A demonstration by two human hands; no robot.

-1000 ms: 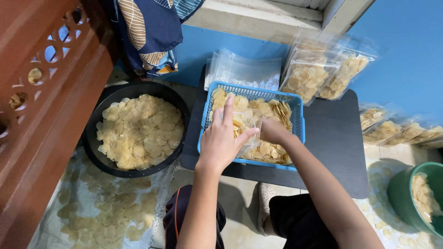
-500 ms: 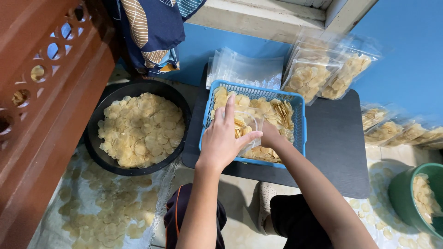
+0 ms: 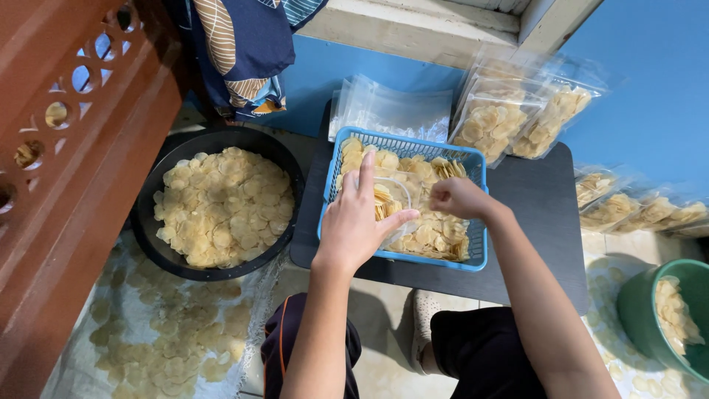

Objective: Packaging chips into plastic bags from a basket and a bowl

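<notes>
Your left hand (image 3: 353,229) holds the small clear bag (image 3: 390,201) open over the blue basket (image 3: 476,222). Your right hand (image 3: 456,196), pinched on chips (image 3: 436,235), sits just right of the bag's mouth.

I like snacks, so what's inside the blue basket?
The blue basket holds lots of pale yellow chips. The left hand holds a small clear bag with chips in it. The basket's bottom is hidden under the chips and both hands.

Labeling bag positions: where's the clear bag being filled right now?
Head view, centre: the clear bag is held by the left hand over the blue basket of chips, right hand just beside it.
</notes>
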